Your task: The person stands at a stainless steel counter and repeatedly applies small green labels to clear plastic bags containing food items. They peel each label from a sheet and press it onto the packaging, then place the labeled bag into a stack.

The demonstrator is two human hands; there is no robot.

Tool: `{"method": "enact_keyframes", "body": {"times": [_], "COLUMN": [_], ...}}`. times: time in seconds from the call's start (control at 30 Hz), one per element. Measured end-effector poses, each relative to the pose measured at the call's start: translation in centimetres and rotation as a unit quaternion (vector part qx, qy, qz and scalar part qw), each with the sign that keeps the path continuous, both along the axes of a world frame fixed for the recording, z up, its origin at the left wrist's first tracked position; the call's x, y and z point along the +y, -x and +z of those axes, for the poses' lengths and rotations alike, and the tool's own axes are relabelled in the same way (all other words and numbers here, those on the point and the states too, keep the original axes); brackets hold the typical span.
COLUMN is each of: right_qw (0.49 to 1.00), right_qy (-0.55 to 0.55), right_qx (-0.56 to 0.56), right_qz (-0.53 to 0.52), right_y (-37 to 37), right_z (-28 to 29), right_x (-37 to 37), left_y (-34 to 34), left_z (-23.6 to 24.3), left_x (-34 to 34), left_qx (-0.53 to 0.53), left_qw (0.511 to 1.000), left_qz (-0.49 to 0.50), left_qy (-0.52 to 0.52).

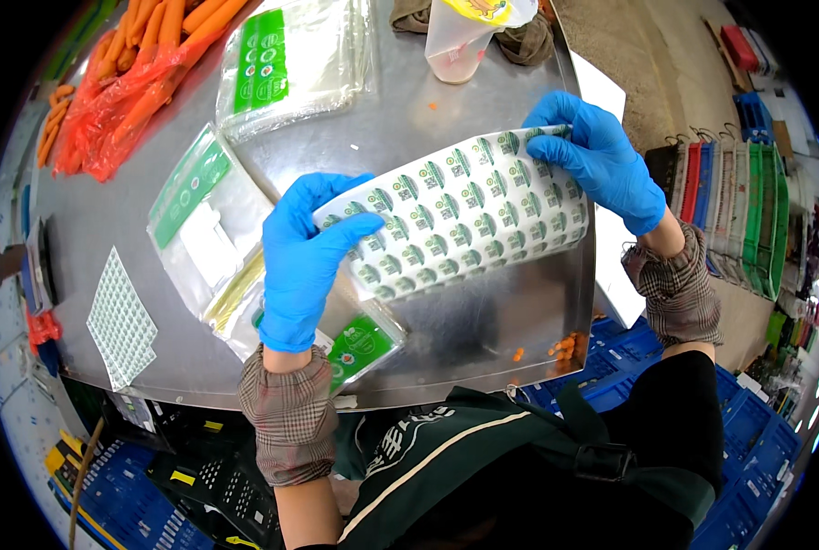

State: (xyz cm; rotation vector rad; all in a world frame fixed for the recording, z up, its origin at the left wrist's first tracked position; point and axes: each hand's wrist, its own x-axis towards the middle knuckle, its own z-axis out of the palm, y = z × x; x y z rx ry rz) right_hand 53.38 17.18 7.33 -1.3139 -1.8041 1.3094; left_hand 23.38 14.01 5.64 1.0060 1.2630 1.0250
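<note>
Stretched between my two blue-gloved hands is a white sticker sheet (464,211) covered in rows of small green labels. My left hand (304,252) pinches its left end between thumb and fingers. At the upper right corner, my right hand (602,160) grips the other end. The sheet is held above the metal table (510,321), slightly tilted and bowed. Under and beside my left hand lie clear plastic bags with green print (189,192); another green-printed bag (363,346) shows below the sheet. A second sticker sheet (121,321) rests on the table at the left.
Carrots in a red plastic bag (120,119) lie at the far left. A stack of clear bags (308,64) sits at the back, near a plastic cup (455,50) and a brown cloth (526,41). Carrot bits (567,348) collect in the near right corner. Blue crates (748,440) stand below the table.
</note>
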Motion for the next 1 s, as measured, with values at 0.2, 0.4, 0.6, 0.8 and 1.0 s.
{"method": "enact_keyframes", "body": {"times": [0.2,0.4,0.6,0.8,1.0], "right_qw": [0.98,0.808,0.684,0.91,0.935], "right_qy": [0.094,-0.322,-0.482,-0.307,-0.267], "right_qx": [-0.134,-0.387,-0.419,-0.179,-0.105], "right_qz": [0.116,0.305,0.352,0.216,0.208], "right_y": [0.8,2.0,2.0,2.9,9.2], "right_z": [3.4,4.3,3.2,2.5,-0.2], "right_x": [0.6,1.7,0.4,0.8,0.6], "left_y": [3.6,4.0,4.2,5.3,4.9], "left_z": [-0.1,0.6,0.3,-1.5,-1.0], "left_x": [-0.7,-0.9,0.4,-0.4,-0.7], "left_qx": [0.04,0.07,0.022,-0.03,0.002], "left_qw": [0.999,0.996,0.989,0.988,0.995], "left_qz": [-0.024,-0.061,-0.062,-0.014,-0.038], "left_qy": [-0.007,-0.002,0.132,0.148,0.094]}}
